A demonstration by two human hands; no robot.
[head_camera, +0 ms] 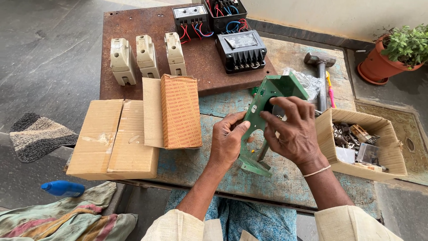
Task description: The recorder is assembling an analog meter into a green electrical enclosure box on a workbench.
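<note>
Worn blue bench (187, 165) carries my work: left hand (227, 140) and right hand (292, 131) both grip the green frame (263, 100), upright beside the parts box (392, 147); it looks bare, fittings unmounted.

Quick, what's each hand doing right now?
Left hand: closed on the green plate's left edge.
Right hand: gripping the same plate from the right.

A worn wooden table (285, 178) is carrying a rusty metal plate (133, 27). Cardboard boxes (113, 138), a hammer (321, 67) and a box of parts (388, 134) are lying on it.
</note>
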